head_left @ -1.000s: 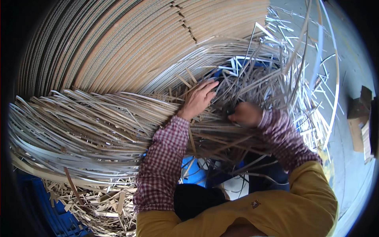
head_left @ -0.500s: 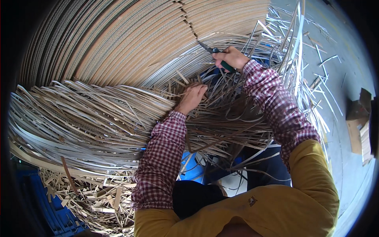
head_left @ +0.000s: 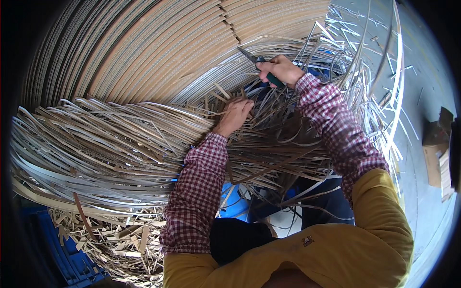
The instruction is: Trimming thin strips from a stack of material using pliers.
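Note:
In my right hand is a pair of hand shears with dark blades and green handles. The blades point up and left toward the face of a tall stack of cardboard, and they look closed. Lower and to the left, my left hand curls around a bundle of long, thin cardboard strips. Short cut strip ends stick up beside its fingers. The palm side of that hand is hidden. Many more loose strips spread out to the left, some brown and some white.
A blue crate at the lower left borders a heap of short cardboard scraps. Long white strips rise at the right above the grey floor, where offcuts lie. A cardboard box stands at the far right.
The tall loose strips at the right have swung outward to the right. Both hands have stayed in nearly the same place, with the shears tilted only slightly.

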### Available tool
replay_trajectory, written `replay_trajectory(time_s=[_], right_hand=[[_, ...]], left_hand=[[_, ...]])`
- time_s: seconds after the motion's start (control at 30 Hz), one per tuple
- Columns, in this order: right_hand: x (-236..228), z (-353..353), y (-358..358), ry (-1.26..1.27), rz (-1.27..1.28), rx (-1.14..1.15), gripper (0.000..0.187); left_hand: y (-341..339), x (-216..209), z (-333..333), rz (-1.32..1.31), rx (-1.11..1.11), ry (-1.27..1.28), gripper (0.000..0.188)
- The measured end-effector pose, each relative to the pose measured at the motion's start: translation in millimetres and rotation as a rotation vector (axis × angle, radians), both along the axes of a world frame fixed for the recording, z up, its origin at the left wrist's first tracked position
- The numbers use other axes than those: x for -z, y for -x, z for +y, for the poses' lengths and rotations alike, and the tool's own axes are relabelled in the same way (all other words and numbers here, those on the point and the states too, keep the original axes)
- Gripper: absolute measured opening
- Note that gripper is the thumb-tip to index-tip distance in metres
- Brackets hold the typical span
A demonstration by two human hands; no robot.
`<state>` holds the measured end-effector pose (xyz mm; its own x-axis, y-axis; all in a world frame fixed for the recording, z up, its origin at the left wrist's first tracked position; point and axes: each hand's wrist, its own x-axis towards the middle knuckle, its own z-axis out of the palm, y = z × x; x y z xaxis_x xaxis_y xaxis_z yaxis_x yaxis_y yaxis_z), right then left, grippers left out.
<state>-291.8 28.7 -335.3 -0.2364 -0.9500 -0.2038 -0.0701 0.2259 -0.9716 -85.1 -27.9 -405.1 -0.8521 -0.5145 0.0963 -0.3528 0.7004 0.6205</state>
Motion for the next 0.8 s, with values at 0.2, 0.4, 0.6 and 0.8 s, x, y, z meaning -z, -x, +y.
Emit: replay_trajectory(time_s=[0.2, 0.4, 0.6, 0.8], right_hand=[[-1.4, -6.2, -0.8, -0.049, 0.023, -0.029, 0.036], [44.0, -15.8, -4.9, 0.163, 0.258, 0.067, 0.034], [85.3, 102.6, -30.1, 0.106, 0.012, -0.288, 0.025], [-0.1, 78.8, 8.0, 0.003, 0.11, -0.351, 0.022]], left_hand=[[-3.1, -1.5, -0.7, -0.021, 0.001, 0.017, 0.03], [9.3, -5.0, 4.9, 0.234, -0.058, 0.052, 0.023], [6.6, -47.0, 13.7, 0.444, -0.064, 0.675, 0.025], [-10.0, -3.8, -11.5, 0.018, -0.155, -0.092, 0.031]])
